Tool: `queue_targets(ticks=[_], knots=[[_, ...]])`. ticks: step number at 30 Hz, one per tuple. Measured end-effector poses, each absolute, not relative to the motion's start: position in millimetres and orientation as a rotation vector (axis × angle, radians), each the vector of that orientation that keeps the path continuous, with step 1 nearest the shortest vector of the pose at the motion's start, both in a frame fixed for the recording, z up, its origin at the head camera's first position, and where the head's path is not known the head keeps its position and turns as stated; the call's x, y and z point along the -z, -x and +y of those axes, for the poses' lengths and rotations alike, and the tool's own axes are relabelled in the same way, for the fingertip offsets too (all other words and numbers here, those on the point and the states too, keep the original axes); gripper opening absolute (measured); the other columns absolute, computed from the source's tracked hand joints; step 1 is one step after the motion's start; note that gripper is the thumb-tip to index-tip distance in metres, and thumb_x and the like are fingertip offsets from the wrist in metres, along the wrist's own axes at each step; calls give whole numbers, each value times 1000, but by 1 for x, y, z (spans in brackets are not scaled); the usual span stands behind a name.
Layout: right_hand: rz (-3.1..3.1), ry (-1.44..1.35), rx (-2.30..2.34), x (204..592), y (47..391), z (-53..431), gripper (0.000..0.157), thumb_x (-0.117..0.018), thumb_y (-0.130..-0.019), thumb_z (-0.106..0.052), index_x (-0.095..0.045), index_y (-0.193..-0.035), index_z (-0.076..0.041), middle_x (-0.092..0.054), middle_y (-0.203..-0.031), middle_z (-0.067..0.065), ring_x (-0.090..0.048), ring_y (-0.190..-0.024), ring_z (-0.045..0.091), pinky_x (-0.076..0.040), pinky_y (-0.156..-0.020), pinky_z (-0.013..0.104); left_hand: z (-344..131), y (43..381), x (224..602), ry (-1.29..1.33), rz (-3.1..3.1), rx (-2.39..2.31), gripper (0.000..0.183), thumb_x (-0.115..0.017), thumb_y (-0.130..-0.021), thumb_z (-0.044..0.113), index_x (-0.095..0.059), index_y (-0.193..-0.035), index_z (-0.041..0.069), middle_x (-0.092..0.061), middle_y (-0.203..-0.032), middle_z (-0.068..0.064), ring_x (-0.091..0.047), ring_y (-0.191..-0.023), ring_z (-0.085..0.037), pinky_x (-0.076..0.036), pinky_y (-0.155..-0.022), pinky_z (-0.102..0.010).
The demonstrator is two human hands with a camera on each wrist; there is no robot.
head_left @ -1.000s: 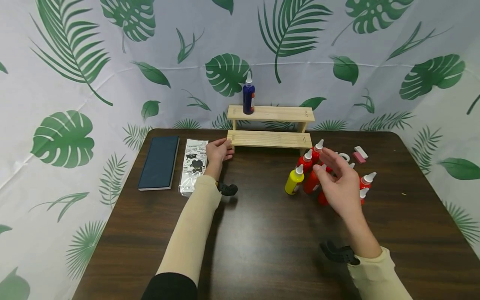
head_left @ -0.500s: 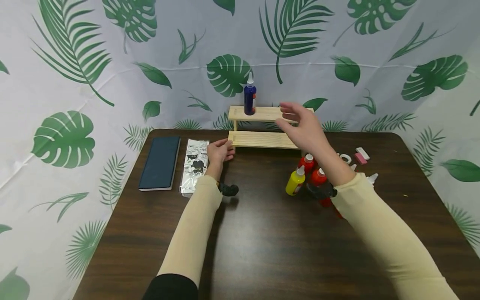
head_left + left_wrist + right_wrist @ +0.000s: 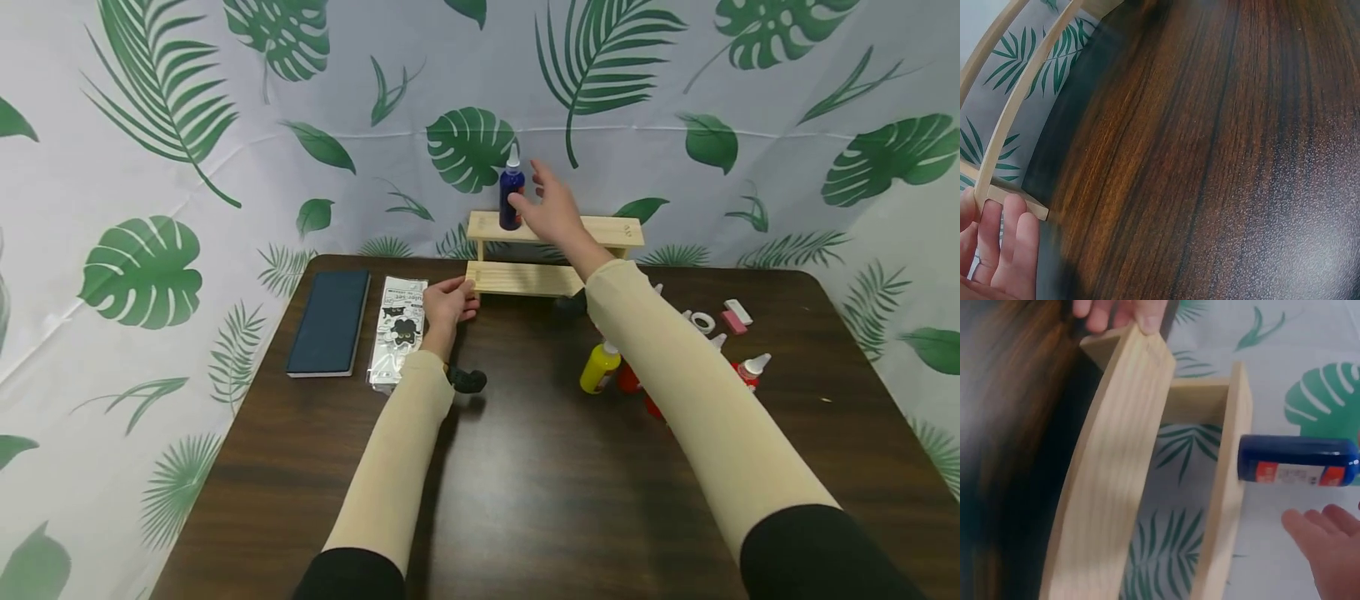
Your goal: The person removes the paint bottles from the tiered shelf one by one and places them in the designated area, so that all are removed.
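Right hand (image 3: 553,212), fingers open, reached beside blue bottle (image 3: 512,197) on wooden shelf (image 3: 607,229). Left hand (image 3: 446,306) gripped shelf's end. Next, likely: close fingers round bottle.

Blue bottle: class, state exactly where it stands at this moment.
In the head view the blue bottle stands upright on the left end of the wooden shelf's top tier, against the leaf-print backdrop, with the right hand open just beside it.

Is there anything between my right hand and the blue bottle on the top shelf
No. In the right wrist view only patterned backdrop shows in the small gap between the right hand and the blue bottle; the fingers are open, not yet touching it.
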State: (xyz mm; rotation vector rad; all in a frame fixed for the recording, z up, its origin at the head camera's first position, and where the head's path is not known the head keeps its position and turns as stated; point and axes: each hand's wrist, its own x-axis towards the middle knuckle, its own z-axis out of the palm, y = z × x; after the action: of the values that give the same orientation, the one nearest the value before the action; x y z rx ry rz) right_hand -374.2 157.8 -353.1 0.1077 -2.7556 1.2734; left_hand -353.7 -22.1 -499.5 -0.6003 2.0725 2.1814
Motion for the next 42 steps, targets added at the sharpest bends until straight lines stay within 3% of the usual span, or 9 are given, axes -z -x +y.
queue_targets(ticks=[7, 13, 18, 26, 33, 42], knots=[[-2847, -187, -1318, 360, 390, 155, 79, -56, -96, -30, -5, -155, -18, -22, -157, 15, -25, -142, 30, -27, -116, 42, -20, 353, 499, 586, 2072, -2188, 24, -73, -86, 17, -72, -108, 9, -73, -87, -14, -70, -61, -17, -57, -49, -28], [-2756, -77, -1417, 356, 390, 148, 61, -54, -98, -26, -22, -150, -18, -36, -149, 13, -37, -136, 30, -38, -109, 41, -24, 356, 501, 591, 2085, -2175, 24, -73, -86, 19, -72, -109, 10, -73, -87, -12, -70, -61, -16, -58, -51, -28], [-2674, -38, -1461, 355, 385, 140, 49, -53, -98, -22, -30, -140, -11, -40, -143, 13, -47, -128, 25, -52, -92, 34, -25, 357, 502, 593, 2078, -2168, 25, -73, -86, 19, -72, -109, 10, -73, -87, -13, -70, -61, -16, -58, -50, -28], [-2609, -4, -1516, 351, 369, 137, 48, -54, -98, -24, -35, -141, -15, -48, -138, 11, -53, -121, 24, -47, -99, 38, -25, 356, 500, 601, 2062, -2166, 25, -73, -86, 19, -72, -109, 10, -73, -88, -13, -71, -65, -18, -58, -51, -29], [-2561, -109, -1548, 325, 322, 140, 51, -57, -97, -27, -39, -144, -20, -50, -139, 10, -53, -119, 26, -47, -99, 39, -30, 356, 501, 613, 2072, -2174, 24, -74, -85, 18, -72, -108, 10, -73, -87, -12, -71, -66, -20, -58, -50, -28], [-2472, -198, -1584, 310, 213, 179, 52, -61, -95, -26, -42, -143, -18, -52, -138, 11, -56, -118, 29, -47, -100, 43, -26, 356, 500, 599, 2093, -2148, 25, -73, -86, 19, -72, -109, 11, -73, -87, -12, -70, -64, -17, -58, -51, -28]])
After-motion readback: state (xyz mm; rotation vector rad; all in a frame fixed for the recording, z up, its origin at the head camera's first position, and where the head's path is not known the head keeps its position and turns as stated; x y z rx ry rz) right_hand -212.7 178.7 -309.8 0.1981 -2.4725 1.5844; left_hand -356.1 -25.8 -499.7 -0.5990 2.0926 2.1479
